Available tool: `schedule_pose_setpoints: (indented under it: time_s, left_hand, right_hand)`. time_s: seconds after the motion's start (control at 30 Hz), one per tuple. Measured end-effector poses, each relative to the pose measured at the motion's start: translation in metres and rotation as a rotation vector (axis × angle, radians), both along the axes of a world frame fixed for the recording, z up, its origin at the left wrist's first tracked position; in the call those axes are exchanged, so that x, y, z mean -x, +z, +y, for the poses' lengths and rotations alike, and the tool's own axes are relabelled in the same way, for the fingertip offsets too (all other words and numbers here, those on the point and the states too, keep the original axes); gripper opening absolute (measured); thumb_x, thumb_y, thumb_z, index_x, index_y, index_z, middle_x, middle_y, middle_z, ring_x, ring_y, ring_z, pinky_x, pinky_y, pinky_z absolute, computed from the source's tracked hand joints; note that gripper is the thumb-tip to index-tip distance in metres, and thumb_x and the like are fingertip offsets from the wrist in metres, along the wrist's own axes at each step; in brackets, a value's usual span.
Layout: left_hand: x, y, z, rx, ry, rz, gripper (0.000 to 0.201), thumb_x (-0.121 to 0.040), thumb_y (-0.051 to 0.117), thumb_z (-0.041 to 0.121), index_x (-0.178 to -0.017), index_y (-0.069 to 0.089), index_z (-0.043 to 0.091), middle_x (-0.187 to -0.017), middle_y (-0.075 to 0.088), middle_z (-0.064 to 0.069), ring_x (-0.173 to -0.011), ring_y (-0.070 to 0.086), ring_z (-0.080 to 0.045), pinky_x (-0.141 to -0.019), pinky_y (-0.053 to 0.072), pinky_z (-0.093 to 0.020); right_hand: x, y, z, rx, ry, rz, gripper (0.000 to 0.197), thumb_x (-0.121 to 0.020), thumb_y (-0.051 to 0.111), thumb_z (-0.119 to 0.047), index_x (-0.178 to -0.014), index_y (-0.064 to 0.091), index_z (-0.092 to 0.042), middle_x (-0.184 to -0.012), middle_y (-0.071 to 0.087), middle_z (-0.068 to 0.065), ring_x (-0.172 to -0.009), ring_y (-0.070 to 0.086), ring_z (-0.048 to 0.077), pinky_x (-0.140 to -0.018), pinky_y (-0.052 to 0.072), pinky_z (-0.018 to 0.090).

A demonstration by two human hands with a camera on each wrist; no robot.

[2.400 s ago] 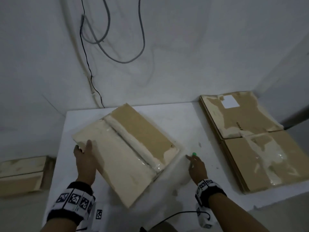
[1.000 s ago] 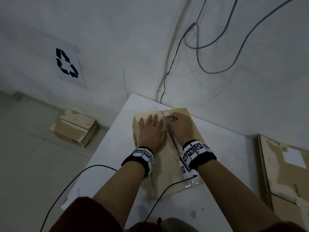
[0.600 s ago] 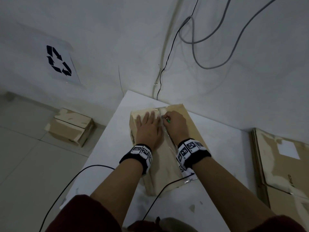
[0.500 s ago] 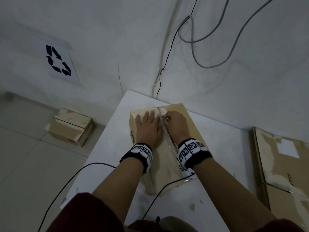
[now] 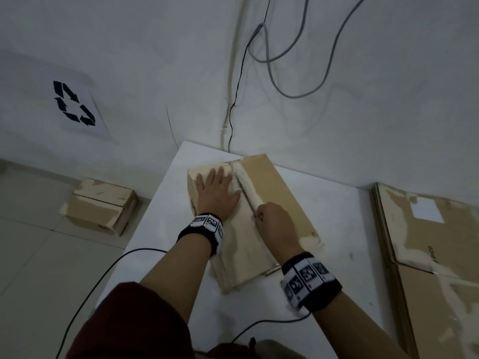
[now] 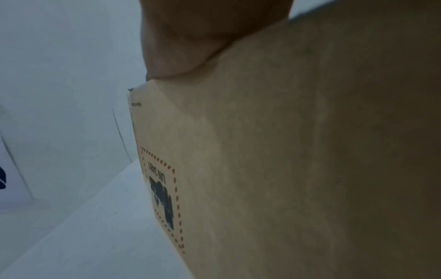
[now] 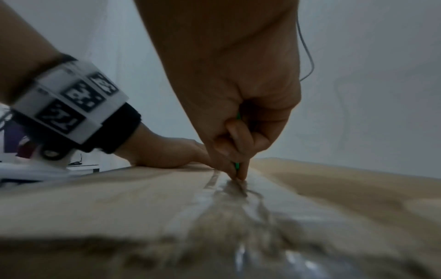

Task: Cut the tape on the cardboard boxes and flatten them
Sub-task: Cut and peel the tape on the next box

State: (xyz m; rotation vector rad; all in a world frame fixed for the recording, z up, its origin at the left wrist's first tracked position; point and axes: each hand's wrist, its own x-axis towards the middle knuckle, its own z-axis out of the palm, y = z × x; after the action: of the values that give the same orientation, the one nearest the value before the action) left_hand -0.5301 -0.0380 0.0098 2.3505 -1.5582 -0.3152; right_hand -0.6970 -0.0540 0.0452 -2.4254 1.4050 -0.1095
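We see a closed cardboard box (image 5: 274, 203) lying on a white table (image 5: 337, 224), its long axis running from the near edge away toward the wall, slightly slanted leftward at the far end. A strip of clear tape (image 5: 247, 189) follows that same axis along the middle seam of the box top. Our left hand (image 5: 216, 194) lies flat on the box's left flap, fingers straight and spread, pointing toward the wall, pressing down and gripping nothing. Our right hand (image 5: 274, 224) is curled tightly around a thin green cutter (image 7: 237, 166), pinched between thumb and fingers, its tip pointing down onto the tape about midway along the seam. In the right wrist view the tape nearer the camera looks wrinkled. At the table's right edge lies a stack of flattened boxes (image 5: 435, 244). Another taped box (image 5: 99, 206) sits on the floor to the left.
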Motion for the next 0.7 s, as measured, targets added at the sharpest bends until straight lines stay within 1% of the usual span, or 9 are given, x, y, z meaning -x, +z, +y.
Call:
schedule_pose_setpoints:
  time_s: [0.1, 0.2, 0.23, 0.27, 0.37, 0.4, 0.47, 0.57, 0.7]
  left_hand:
    - [0.000, 0.002, 0.004, 0.066, -0.014, 0.007, 0.057, -0.097, 0.041, 0.045, -0.148, 0.033, 0.022, -0.159, 0.022, -0.002, -0.147, 0.013, -0.023, -0.116, -0.003, -0.049]
    - [0.013, 0.001, 0.016, 0.134, -0.216, -0.002, 0.048, -0.096, 0.042, 0.027, -0.145, 0.040, 0.024, -0.153, 0.037, 0.001, -0.143, 0.027, -0.022, -0.115, 0.011, -0.043]
    - [0.020, -0.001, 0.023, 0.145, -0.276, 0.012, 0.048, -0.096, 0.038, 0.026, -0.144, 0.043, 0.022, -0.152, 0.039, 0.001, -0.143, 0.028, -0.023, -0.115, 0.014, -0.040]
    - [0.029, -0.003, 0.033, 0.150, -0.303, 0.028, 0.051, -0.095, 0.033, 0.028, -0.144, 0.044, 0.020, -0.152, 0.039, 0.001, -0.144, 0.027, -0.023, -0.116, 0.014, -0.039]
    - [0.056, -0.010, 0.061, 0.159, -0.288, 0.034, 0.065, -0.091, 0.014, 0.039, -0.145, 0.041, 0.016, -0.153, 0.036, 0.001, -0.145, 0.026, -0.019, -0.118, 0.008, -0.036]
    - [0.063, -0.012, 0.067, 0.162, -0.282, 0.026, 0.068, -0.090, 0.010, 0.042, -0.145, 0.041, 0.016, -0.153, 0.036, 0.001, -0.145, 0.026, -0.018, -0.118, 0.007, -0.035]
    - [0.069, -0.013, 0.073, 0.159, -0.266, 0.006, 0.070, -0.090, 0.009, 0.044, -0.145, 0.041, 0.017, -0.153, 0.036, 0.001, -0.144, 0.027, -0.018, -0.118, 0.009, -0.036]
    - [0.066, -0.013, 0.072, 0.136, -0.243, 0.005, 0.072, -0.088, 0.008, 0.047, -0.144, 0.044, 0.019, -0.152, 0.038, 0.002, -0.143, 0.029, -0.017, -0.117, 0.012, -0.036]
    - [0.067, -0.013, 0.069, 0.126, -0.218, 0.013, 0.074, -0.085, 0.008, 0.049, -0.142, 0.047, 0.020, -0.150, 0.042, 0.003, -0.142, 0.031, -0.015, -0.117, 0.014, -0.036]
  right_hand:
    - [0.026, 0.001, 0.018, -0.017, -0.037, -0.053, 0.023, -0.099, 0.052, -0.019, -0.098, 0.071, -0.008, -0.097, 0.062, 0.008, -0.088, 0.061, 0.024, -0.072, 0.043, 0.032]
    - [0.036, 0.001, 0.025, -0.021, -0.036, -0.091, 0.024, -0.100, 0.052, -0.021, -0.095, 0.070, -0.005, -0.094, 0.061, 0.009, -0.085, 0.060, 0.024, -0.069, 0.041, 0.031]
    - [0.036, 0.000, 0.025, -0.019, -0.032, -0.091, 0.025, -0.100, 0.052, -0.020, -0.094, 0.070, -0.005, -0.093, 0.060, 0.010, -0.086, 0.060, 0.025, -0.070, 0.042, 0.033]
    - [0.036, 0.000, 0.025, -0.016, -0.027, -0.089, 0.025, -0.100, 0.051, -0.020, -0.095, 0.070, -0.004, -0.094, 0.061, 0.011, -0.087, 0.060, 0.026, -0.072, 0.044, 0.034]
    - [0.036, 0.001, 0.024, -0.011, -0.021, -0.105, 0.023, -0.100, 0.052, -0.019, -0.100, 0.071, -0.005, -0.099, 0.063, 0.012, -0.091, 0.061, 0.028, -0.079, 0.048, 0.038]
    - [0.036, 0.002, 0.025, -0.010, -0.015, -0.107, 0.024, -0.100, 0.052, -0.019, -0.102, 0.071, -0.005, -0.100, 0.063, 0.013, -0.092, 0.061, 0.028, -0.079, 0.048, 0.038]
    - [0.037, 0.005, 0.026, -0.006, -0.006, -0.107, 0.024, -0.099, 0.052, -0.019, -0.101, 0.071, -0.006, -0.099, 0.064, 0.012, -0.091, 0.061, 0.028, -0.078, 0.047, 0.037]
    - [0.043, 0.009, 0.031, -0.022, -0.006, -0.076, 0.020, -0.095, 0.053, -0.013, -0.096, 0.072, -0.006, -0.097, 0.066, 0.011, -0.089, 0.062, 0.026, -0.075, 0.046, 0.034]
    - [0.065, 0.010, 0.048, -0.080, -0.045, -0.076, 0.018, -0.093, 0.053, -0.008, -0.092, 0.071, -0.005, -0.097, 0.065, 0.010, -0.089, 0.061, 0.024, -0.072, 0.044, 0.031]
